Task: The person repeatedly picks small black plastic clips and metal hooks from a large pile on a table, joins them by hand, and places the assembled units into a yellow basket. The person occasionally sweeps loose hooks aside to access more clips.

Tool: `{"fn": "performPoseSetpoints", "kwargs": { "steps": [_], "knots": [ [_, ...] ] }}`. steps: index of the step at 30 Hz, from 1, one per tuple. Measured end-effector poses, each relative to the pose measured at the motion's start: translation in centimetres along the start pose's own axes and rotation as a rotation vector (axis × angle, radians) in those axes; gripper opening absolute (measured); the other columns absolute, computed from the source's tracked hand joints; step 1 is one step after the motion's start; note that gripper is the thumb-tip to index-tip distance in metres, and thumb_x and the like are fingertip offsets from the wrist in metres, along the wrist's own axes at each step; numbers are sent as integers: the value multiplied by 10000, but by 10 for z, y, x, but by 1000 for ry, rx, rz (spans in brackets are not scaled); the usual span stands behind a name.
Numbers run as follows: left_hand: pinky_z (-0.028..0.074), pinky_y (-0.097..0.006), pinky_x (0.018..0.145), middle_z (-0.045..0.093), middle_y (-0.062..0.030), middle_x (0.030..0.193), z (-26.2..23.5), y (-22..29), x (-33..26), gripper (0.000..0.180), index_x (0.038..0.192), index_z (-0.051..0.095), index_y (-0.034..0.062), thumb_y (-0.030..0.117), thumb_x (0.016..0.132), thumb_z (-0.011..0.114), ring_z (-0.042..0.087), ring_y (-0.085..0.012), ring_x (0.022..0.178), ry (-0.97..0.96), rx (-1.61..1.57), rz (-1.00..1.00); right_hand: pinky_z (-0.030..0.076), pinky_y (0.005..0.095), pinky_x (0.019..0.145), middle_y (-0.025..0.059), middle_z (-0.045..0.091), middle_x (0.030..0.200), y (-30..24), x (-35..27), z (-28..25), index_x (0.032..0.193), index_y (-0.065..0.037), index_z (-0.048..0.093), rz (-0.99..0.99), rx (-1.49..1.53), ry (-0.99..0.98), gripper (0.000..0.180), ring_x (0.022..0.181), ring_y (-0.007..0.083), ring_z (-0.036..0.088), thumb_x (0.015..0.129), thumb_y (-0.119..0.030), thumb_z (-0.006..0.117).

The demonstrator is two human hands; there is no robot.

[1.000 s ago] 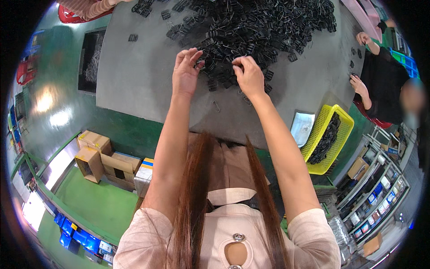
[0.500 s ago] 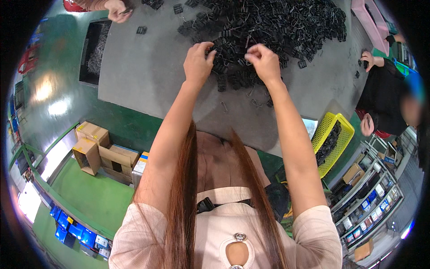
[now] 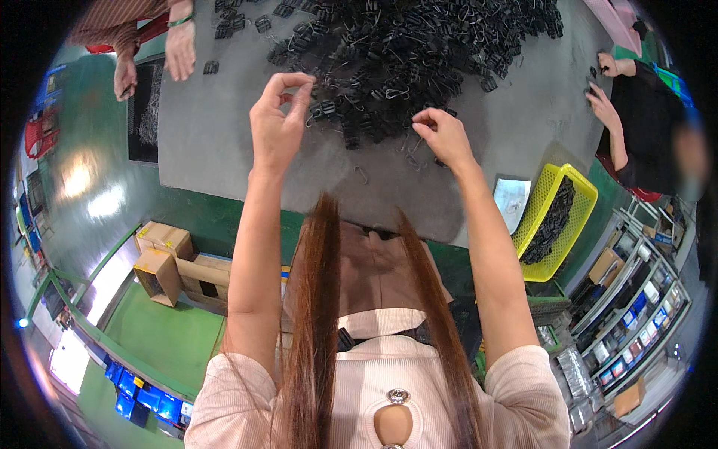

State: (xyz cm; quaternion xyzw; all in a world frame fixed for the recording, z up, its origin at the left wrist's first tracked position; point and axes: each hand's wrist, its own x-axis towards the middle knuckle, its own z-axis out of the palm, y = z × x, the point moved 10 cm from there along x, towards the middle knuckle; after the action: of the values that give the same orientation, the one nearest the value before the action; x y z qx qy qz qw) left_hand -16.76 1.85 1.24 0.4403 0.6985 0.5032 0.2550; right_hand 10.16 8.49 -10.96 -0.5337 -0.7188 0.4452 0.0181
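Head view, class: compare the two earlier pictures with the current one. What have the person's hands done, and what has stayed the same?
The left hand has lifted off the heap of black clips and drawn back, thumb and forefinger pinched, perhaps on a thin wire piece too small to tell. The right hand has slid back to the heap's near edge, fingertips down on the grey table. The heap, the yellow basket and the cardboard boxes stayed put.
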Motion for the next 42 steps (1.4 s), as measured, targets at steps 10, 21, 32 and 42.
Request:
{"fn": "performPoseSetpoints", "kwargs": {
  "steps": [10, 21, 32, 42],
  "knots": [
    [483, -338, 702, 662, -110, 802, 43, -81, -10, 265, 1031, 614, 67, 196, 803, 652, 632, -230, 748, -369, 512, -343, 497, 407, 748, 79, 627, 928, -13, -7, 13, 917, -119, 646, 41, -289, 34, 132, 892, 290, 617, 796, -161, 616],
    [484, -403, 767, 639, -111, 872, 52, -78, -34, 179, 910, 636, 85, 206, 780, 653, 603, -308, 857, -240, 628, -131, 498, 333, 743, 58, 631, 896, 1, 11, 15, 1003, -117, 647, -119, 37, 234, 256, 856, 240, 610, 768, -212, 687],
    [475, -390, 828, 543, -120, 1083, 161, -52, -112, 427, 1162, 527, 59, 126, 759, 652, 547, -312, 1001, -508, 446, 123, 461, 295, 641, 66, 622, 849, 146, -38, -27, 975, -59, 600, 460, 784, 171, 371, 808, 195, 607, 808, -385, 662],
    [462, -304, 720, 610, -18, 1064, 140, -99, -93, 307, 1093, 622, 71, 271, 869, 560, 584, -129, 868, -415, -236, -825, 475, 334, 686, 101, 653, 812, 98, -13, -46, 885, -49, 617, 159, 299, 360, 294, 801, 213, 621, 782, -318, 676]
  ]
}}
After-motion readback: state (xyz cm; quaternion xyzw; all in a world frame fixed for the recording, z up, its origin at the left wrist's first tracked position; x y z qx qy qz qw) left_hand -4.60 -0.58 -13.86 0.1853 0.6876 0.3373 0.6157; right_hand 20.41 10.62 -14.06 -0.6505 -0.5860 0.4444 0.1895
